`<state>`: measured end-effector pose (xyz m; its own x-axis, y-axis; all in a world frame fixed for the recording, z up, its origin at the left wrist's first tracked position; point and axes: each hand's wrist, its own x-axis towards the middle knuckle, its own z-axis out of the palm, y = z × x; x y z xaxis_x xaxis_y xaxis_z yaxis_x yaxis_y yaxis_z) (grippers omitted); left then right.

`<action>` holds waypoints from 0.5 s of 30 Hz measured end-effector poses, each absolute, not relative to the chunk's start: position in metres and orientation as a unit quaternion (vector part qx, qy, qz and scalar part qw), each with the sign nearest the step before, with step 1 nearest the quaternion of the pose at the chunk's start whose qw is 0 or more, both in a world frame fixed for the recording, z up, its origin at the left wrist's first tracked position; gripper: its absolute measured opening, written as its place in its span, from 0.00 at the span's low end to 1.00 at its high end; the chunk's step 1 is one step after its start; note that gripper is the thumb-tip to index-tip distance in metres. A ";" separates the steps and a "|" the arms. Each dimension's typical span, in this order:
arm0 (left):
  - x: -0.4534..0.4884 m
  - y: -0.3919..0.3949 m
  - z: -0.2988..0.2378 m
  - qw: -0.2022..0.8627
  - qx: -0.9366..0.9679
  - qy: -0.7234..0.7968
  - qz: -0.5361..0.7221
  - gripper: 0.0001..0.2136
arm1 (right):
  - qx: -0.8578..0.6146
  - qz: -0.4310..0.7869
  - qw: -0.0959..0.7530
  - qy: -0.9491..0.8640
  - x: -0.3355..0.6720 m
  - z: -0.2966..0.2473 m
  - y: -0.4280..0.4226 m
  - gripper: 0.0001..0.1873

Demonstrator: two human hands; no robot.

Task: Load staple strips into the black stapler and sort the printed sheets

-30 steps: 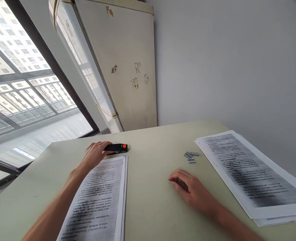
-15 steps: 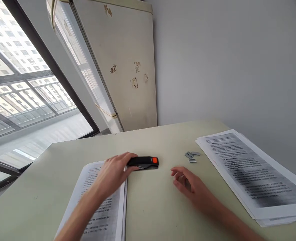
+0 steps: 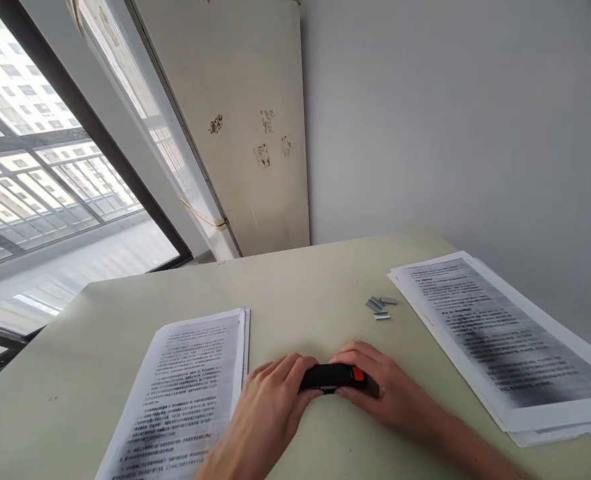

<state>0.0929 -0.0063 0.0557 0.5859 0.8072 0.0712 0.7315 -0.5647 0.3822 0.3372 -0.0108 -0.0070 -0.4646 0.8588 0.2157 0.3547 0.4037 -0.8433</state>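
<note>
Both ends of the stapler (image 3: pixel 331 376), at the frame's lower centre, sit pinched between the left hand (image 3: pixel 274 395) and right hand (image 3: pixel 389 381), best gripped firm and level.

On the worktop (image 3: pixel 305 283), a paper stack (image 3: pixel 180 377) lies left of the left hand (image 3: pixel 274 400), staple strips (image 3: pixel 375 305) beyond the right hand (image 3: pixel 389 381) and other sheets (image 3: pixel 500 340) to its right, with a stapler (image 3: pixel 328 376) between both hands.
</note>
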 end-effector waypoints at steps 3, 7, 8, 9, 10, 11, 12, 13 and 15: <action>0.088 -0.009 0.046 0.187 0.865 0.436 0.166 0.09 | -0.394 0.397 0.330 -0.761 0.340 -0.007 -0.010 0.13; 0.076 -0.010 0.028 0.219 0.832 0.463 0.216 0.16 | -0.397 0.413 0.325 -0.753 0.343 -0.007 -0.010 0.12; 0.072 -0.010 0.024 0.224 0.823 0.472 0.224 0.16 | -0.396 0.418 0.324 -0.750 0.343 -0.007 -0.009 0.12; 0.070 -0.011 0.020 0.227 0.815 0.480 0.233 0.17 | -0.395 0.425 0.324 -0.747 0.344 -0.008 -0.009 0.11; 0.067 -0.011 0.017 0.231 0.808 0.486 0.242 0.16 | -0.393 0.433 0.326 -0.743 0.345 -0.008 -0.008 0.11; 0.065 -0.011 0.015 0.235 0.802 0.488 0.250 0.16 | -0.390 0.439 0.329 -0.740 0.346 -0.009 -0.008 0.12; 0.063 -0.011 0.013 0.239 0.799 0.488 0.258 0.15 | -0.386 0.443 0.333 -0.737 0.347 -0.009 -0.007 0.13; 0.062 -0.011 0.012 0.243 0.796 0.487 0.265 0.14 | -0.386 0.445 0.335 -0.736 0.347 -0.010 -0.007 0.15; 0.061 -0.012 0.012 0.250 0.791 0.487 0.275 0.13 | -0.390 0.441 0.331 -0.737 0.349 -0.010 -0.007 0.16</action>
<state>0.0609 -0.0117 0.0116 0.3745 0.9073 0.1911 0.6333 -0.4008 0.6621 0.3489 -0.0073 -0.0101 -0.4767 0.8672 0.1438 0.2826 0.3061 -0.9091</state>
